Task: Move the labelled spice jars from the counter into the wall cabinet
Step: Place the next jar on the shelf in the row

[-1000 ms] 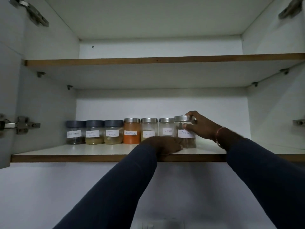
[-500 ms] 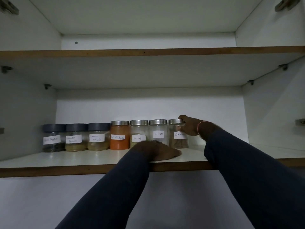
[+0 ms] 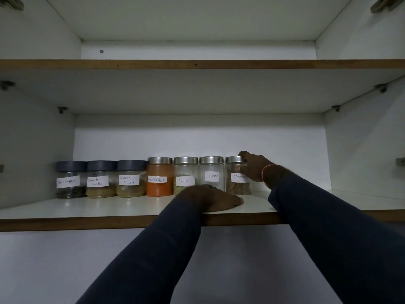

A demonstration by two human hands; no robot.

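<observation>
Nearest, two dark blue sleeves reach up and away: the left sleeve (image 3: 149, 260) rises from the bottom middle, and the right sleeve (image 3: 328, 238) comes in from the lower right. Both cross the brown front edge of the lower shelf (image 3: 87, 207) of the wall cabinet.

The left hand (image 3: 210, 198) lies palm down on the white shelf just past that edge, fingers flat and holding nothing. It partly hides the bottoms of the fennel jar and the cloves jar behind it.

Further in, the right hand (image 3: 255, 168), with a thin orange band (image 3: 266, 172) at the wrist, grips the cinnamon jar (image 3: 235, 187) from its right side. The fingers curl round the steel lid and the thumb covers the end of the label. The jar stands upright on the shelf at the right end of the row.

The row runs left from there, each jar close beside the next:
- cloves jar (image 3: 212, 174), steel lid
- fennel jar (image 3: 185, 172), steel lid
- red chilli powder jar (image 3: 159, 176), steel lid
- garam masala jar (image 3: 131, 178), dark lid
- coriander powder jar (image 3: 101, 178), dark lid
- black pepper jar (image 3: 70, 179), dark lid

All seven stand near the white back wall (image 3: 197, 137), labels facing forward.

Above runs the upper shelf (image 3: 197, 64), also brown-edged, and a hinge (image 3: 385, 3) shows at the top right corner
</observation>
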